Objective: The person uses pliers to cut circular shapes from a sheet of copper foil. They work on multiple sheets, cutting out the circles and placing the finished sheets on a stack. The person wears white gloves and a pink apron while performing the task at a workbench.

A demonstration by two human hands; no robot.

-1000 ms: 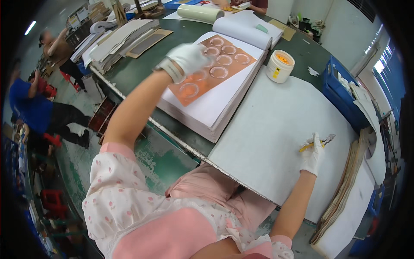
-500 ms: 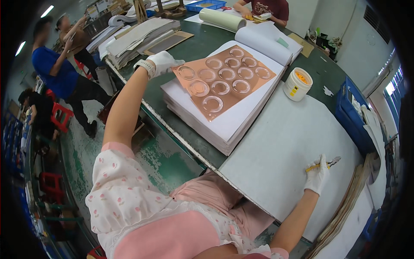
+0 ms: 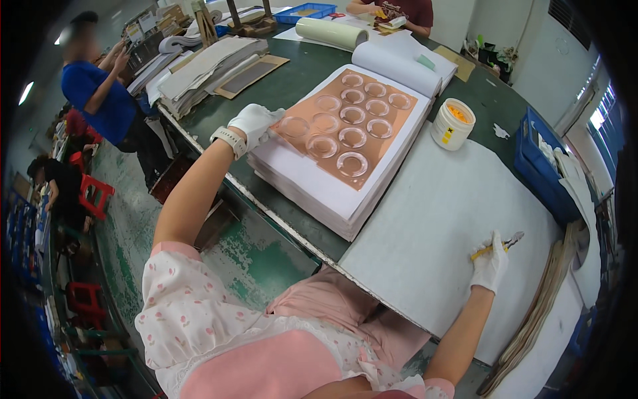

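A thin copper-coloured sheet (image 3: 372,133) with several raised round rings lies across a thick stack of white paper (image 3: 299,193). My left hand (image 3: 256,125), in a white glove, pinches the sheet's left corner. The strip beside that hand looks slightly offset from the rest; whether it is a second layer I cannot tell. Over the pale board (image 3: 425,219) on the right, my gloved right hand (image 3: 490,263) is closed around yellow-handled pliers (image 3: 510,243). Their metal jaws point up and to the right, away from the sheet.
An open white tub (image 3: 452,126) with orange contents stands right of the stack. Farther right sits a blue crate (image 3: 538,166). Beyond the stack are a paper roll (image 3: 332,33) and a co-worker (image 3: 405,13). Old papers (image 3: 199,73) lie far left.
The copper sheet has turned and now lines up more squarely with the paper stack. My left hand has moved slightly nearer, still at its corner. My right hand keeps the pliers in nearly the same place.
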